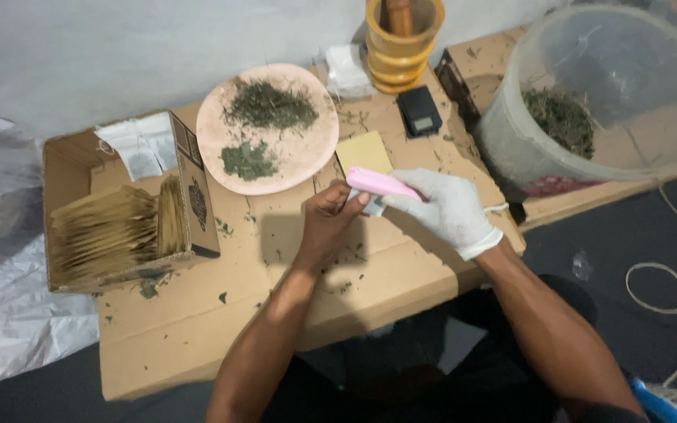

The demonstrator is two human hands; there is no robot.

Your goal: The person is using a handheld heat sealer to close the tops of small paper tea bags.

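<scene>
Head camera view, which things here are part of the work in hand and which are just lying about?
In use:
- gloved right hand holding pink handheld tool
- bare left hand at small white pouch
- round pink plate of dried green herb

Lying about:
- wooden mortar with pestle
- small black scale
- clear plastic bucket

Cardboard worktop with a bunch of dried-herb stuff spread around

Pink plate (307, 153) in the middle holds two piles of dried green herb (269, 106). Left of it, an open cardboard box (197, 196) packed with brown paper envelopes (107, 231). At the far edge, a yellow wooden mortar (401, 51), with a small black scale (420, 112) just near of it. Clear plastic bucket (613, 78) on the right, more herb inside.
</scene>
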